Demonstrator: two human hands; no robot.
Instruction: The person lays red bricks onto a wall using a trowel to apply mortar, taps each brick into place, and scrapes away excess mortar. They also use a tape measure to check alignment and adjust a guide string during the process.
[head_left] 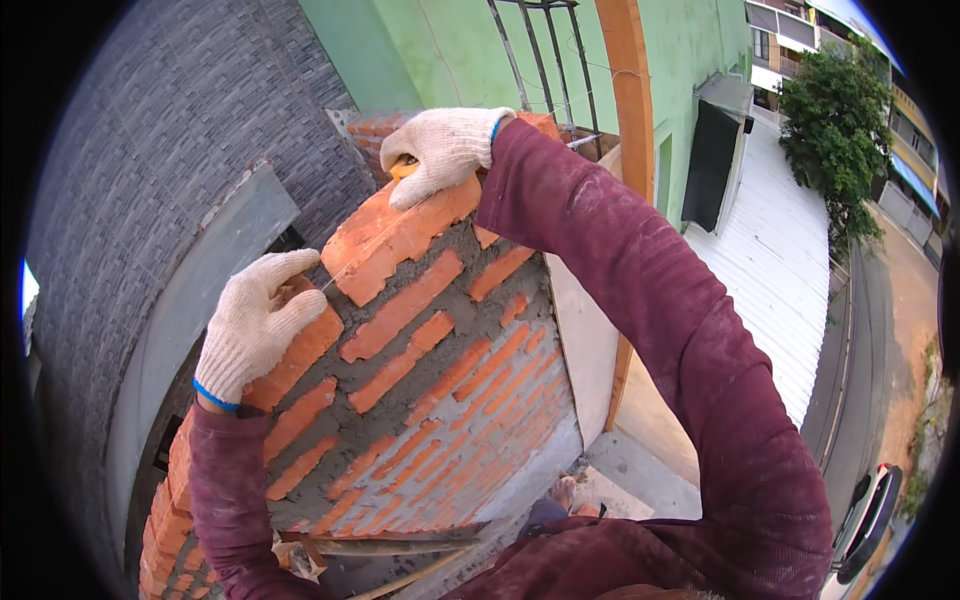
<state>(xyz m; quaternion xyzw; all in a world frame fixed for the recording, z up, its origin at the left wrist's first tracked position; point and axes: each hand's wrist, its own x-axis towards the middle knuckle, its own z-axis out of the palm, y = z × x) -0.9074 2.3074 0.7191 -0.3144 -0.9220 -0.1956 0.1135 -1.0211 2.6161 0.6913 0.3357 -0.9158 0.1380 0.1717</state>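
Observation:
My left hand (255, 325), in a cream knitted glove with a blue cuff edge, curves over an orange brick (305, 352) on the wall's top course. Its thumb and fingers lie on either side of the brick's end. Farther along the wall, my right hand (440, 150), gloved alike, is closed around a small yellow-orange thing (404, 168), mostly hidden by the fingers. Below that hand lies another brick (400, 240) in grey mortar (480, 260). A thin string (372, 244) runs along the top course between the hands.
Grey stone-patterned cladding (170, 130) rises at the left, behind a grey ledge (200, 270). A wooden post (630, 100) and steel rebar (545, 60) stand at the far end, before a green wall (460, 50). Right of the wall are a white corrugated roof (770, 270) and a street far below.

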